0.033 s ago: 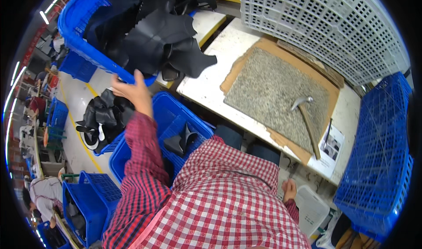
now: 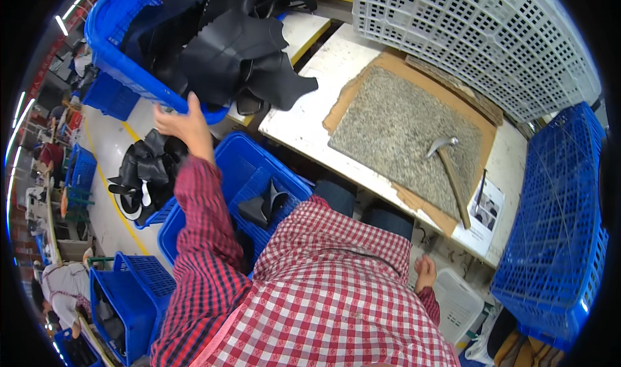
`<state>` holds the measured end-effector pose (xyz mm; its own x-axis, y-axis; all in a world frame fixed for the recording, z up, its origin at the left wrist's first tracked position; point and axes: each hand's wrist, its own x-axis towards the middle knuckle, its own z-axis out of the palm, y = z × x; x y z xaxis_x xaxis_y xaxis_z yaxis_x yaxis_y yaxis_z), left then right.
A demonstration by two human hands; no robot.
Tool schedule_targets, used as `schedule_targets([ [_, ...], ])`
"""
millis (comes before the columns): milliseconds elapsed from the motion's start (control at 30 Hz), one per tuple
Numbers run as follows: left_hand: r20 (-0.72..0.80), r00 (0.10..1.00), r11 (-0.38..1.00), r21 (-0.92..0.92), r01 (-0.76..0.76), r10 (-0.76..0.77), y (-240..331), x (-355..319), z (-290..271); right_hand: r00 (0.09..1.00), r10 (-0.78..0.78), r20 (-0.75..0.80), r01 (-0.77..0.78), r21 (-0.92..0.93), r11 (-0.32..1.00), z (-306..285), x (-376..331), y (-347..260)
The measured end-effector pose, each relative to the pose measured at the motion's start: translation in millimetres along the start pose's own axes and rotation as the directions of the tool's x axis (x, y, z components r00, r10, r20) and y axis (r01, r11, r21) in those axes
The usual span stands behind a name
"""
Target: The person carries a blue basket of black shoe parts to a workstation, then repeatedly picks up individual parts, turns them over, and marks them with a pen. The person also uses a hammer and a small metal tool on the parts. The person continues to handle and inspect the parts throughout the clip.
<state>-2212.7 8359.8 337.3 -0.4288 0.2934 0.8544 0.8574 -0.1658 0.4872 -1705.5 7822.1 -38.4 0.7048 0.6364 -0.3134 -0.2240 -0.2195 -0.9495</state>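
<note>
My left hand (image 2: 184,126) is at the near rim of a blue plastic basket (image 2: 139,85) at the upper left. Its thumb is raised against the rim, well apart from the fingers, and it holds nothing I can see. Black leather-like cut pieces (image 2: 226,53) fill that basket and droop over its right side toward the white table. Down by my right side hangs my right hand (image 2: 425,272), fingers loosely bent with nothing visible in them. A claw hammer (image 2: 453,179) with a wooden handle lies on a speckled stone slab (image 2: 394,124) on the table.
Below my left arm, a blue basket (image 2: 236,156) holds a few dark pieces. Left of it, black pieces (image 2: 145,166) pile in another basket. A white crate (image 2: 466,37) and a blue crate (image 2: 550,218) stand along the table's far and right sides. A person (image 2: 65,289) is at lower left.
My left hand has shifted slightly left and its fingers have come away from the basket rim. My right hand has risen a little.
</note>
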Motion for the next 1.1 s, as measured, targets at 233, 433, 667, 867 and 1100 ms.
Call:
schedule_targets([
  [233,0.285,0.909,0.935,-0.092,0.341,-0.304,-94.9,64.2,60.2,0.69,-0.461,0.558,0.719,-0.452,0.529,136.3,-74.9,-241.2],
  [433,0.413,0.856,0.917,-0.108,0.385,-0.311,-127.3,88.4,23.2,0.611,-0.585,0.533,0.789,-0.462,0.404,133.5,-96.0,-295.6],
  [667,0.565,0.822,0.831,-0.425,0.359,-0.066,-231.9,69.6,-47.4,0.615,-0.625,0.48,0.724,-0.659,0.206,115.9,-65.7,-299.8],
  [867,0.979,0.196,0.996,0.073,-0.058,-0.061,-193.0,-236.1,-204.0,0.665,-0.575,0.476,0.614,-0.787,0.06,127.3,2.1,-291.5],
  [1100,0.845,-0.056,0.798,0.478,-0.366,-0.532,-216.2,-403.5,-279.8,0.681,-0.457,0.572,0.602,-0.793,-0.096,140.9,17.6,-301.6],
])
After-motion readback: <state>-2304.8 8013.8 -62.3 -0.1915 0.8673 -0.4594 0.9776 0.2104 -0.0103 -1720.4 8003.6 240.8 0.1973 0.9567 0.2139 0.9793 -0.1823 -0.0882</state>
